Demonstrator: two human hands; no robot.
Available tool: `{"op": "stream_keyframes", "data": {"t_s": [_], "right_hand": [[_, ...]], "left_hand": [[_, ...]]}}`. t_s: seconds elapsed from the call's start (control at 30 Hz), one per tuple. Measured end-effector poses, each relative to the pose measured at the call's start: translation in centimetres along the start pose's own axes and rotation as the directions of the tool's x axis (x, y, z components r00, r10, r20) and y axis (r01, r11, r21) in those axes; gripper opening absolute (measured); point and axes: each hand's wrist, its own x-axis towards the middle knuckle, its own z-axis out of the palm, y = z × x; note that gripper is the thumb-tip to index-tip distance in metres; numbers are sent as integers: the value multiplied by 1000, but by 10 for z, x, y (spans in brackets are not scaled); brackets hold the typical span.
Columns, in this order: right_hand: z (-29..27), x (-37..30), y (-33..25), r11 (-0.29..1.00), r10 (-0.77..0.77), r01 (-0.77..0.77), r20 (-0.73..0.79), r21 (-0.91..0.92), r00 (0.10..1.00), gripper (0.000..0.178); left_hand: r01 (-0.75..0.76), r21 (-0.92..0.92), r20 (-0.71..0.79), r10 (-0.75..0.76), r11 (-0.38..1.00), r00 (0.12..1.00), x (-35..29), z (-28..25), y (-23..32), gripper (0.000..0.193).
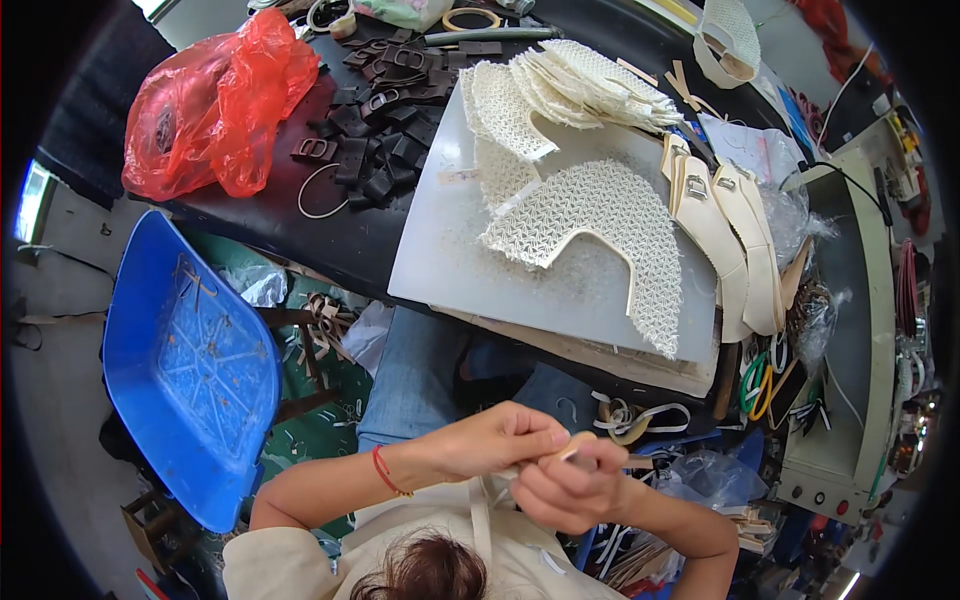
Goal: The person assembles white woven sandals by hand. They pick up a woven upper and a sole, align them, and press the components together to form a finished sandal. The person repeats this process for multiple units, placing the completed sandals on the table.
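My left hand (503,436) and my right hand (572,492) meet close to my chest, below the table's front edge. Both are closed, thumbs and fingers pinched round a small pale piece, mostly hidden by the fingers. A narrow brownish end juts out past my right hand, and I cannot make out what it belongs to. Beyond my hands, a curved cream woven panel (610,220) lies flat on a pale grey board (440,255). Behind it are a stack of similar woven panels (590,85) and, to the right, cream straps with buckles (710,235).
Dark buckled straps (385,130) are heaped on the black table, beside a red plastic bag (215,110). A blue plastic tub (195,360) stands at left. At right are coloured tape rolls (760,385) and a pale metal cabinet (840,420). Scraps litter the green floor (300,450).
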Motion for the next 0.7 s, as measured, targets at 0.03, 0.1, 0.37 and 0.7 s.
{"op": "stream_keyframes", "data": {"t_s": [0.03, 0.1, 0.37, 0.7], "right_hand": [[-3, 1, -4, 999, -46, 46, 10, -4, 999, 13], [-1, -4, -8, 992, -128, 128, 46, 22, 991, 13], [-15, 0, 17, 907, 360, -375, 108, 192, 927, 23], [-21, 7, 29, 824, 515, -521, 88, 223, 853, 26]], "left_hand": [[40, 26, 0, -40, 999, 999, 0, 2, -4, 26], [150, 22, 12, -150, 988, 989, 9, -1, -16, 24], [-478, 652, -163, 725, 588, 669, 2, 0, -16, 29], [-390, 921, 238, 800, -4, 551, -11, 1, -4, 50]]}}
